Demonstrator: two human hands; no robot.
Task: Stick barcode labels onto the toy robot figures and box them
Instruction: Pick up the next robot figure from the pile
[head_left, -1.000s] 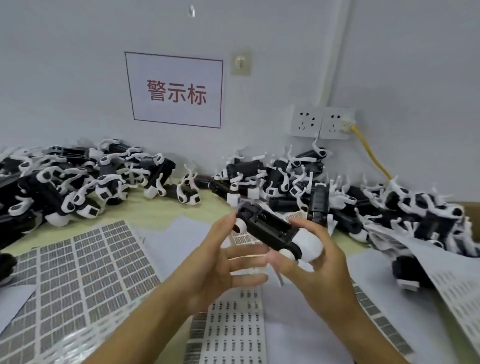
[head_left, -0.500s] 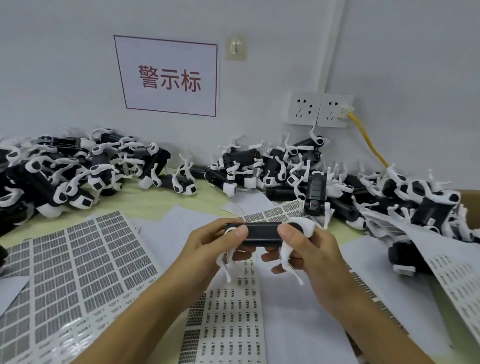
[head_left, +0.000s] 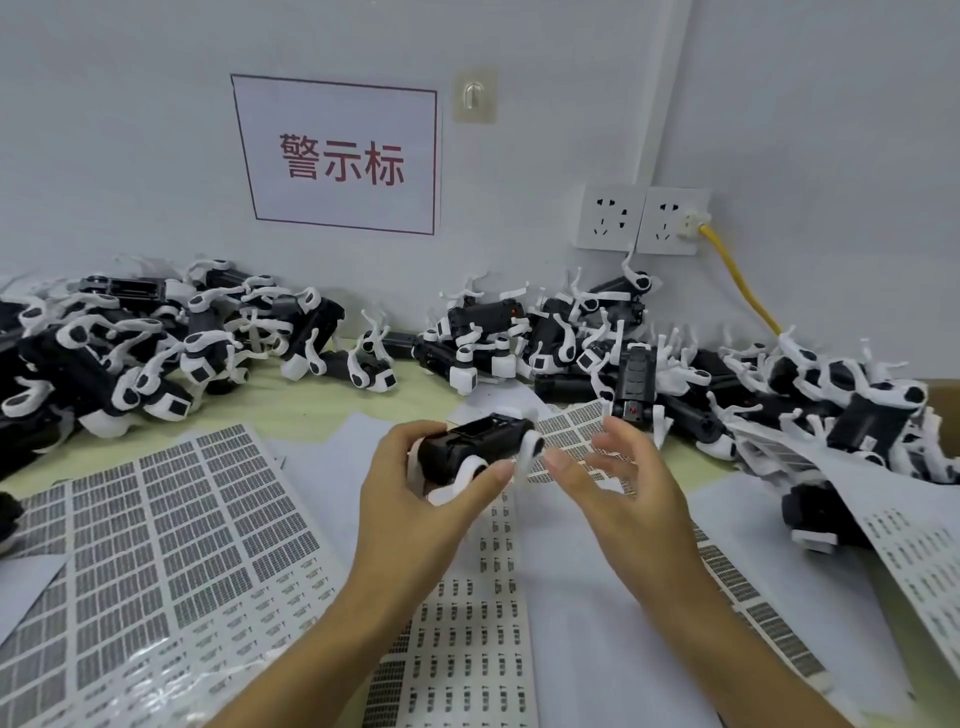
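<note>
Figure in hand: the toy robot figure (head_left: 475, 451) is held above the table (head_left: 291, 402), black body lying sideways with an open recess on its upper face turned up toward the person, probably so a label can go there.
Left hand: the left hand (head_left: 415, 499) grips the figure from below and behind, thumb curled over a white leg, the other fingers wrapped round the far side.
Right hand: the right hand (head_left: 613, 488) hovers just beside the figure's right end, fingers spread and loosely bent, holding nothing that I can see; the picture is too soft to show whether a fingertip touches a white leg.
Labels: barcode label sheets (head_left: 171, 545) lie flat just under both hands, within easy reach for peeling.
Stock: a left pile of figures (head_left: 156, 338) and a right pile of figures (head_left: 675, 364) sit against the wall.
Box: none is plainly visible.
</note>
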